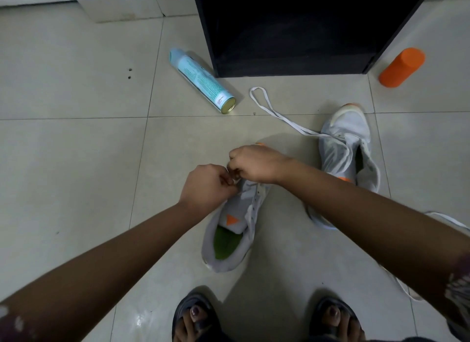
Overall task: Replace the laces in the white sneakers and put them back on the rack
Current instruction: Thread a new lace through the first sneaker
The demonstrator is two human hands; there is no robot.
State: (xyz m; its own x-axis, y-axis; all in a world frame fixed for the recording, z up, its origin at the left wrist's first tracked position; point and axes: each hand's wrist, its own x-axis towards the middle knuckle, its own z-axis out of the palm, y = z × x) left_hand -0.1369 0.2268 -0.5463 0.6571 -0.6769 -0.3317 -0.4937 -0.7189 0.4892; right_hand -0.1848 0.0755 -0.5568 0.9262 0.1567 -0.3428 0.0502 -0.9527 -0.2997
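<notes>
- The near sneaker (pixel 230 229) lies on the tiled floor (pixel 76 150) just ahead of the person's sandalled feet (pixel 195 318). Its opening faces up and holds a green insole (pixel 223 242), with an orange triangle on the tongue.
- The left hand (pixel 207 186) and right hand (pixel 254 164) meet over this sneaker's toe end. The fingers of both are curled tight, pinching what looks like a white lace end (pixel 237 180); it is mostly hidden.
- To the right of the near sneaker lies the second sneaker (pixel 348 148). A loose lace (pixel 274 112) trails from it.
- Beyond the near sneaker, a pale blue spray can (pixel 201 79) lies on its side.
- Behind that stands a dark cabinet (pixel 292 36); its inside is too dark to read.
- Far right of the near sneaker stands an orange bottle (pixel 401 66), capped.
</notes>
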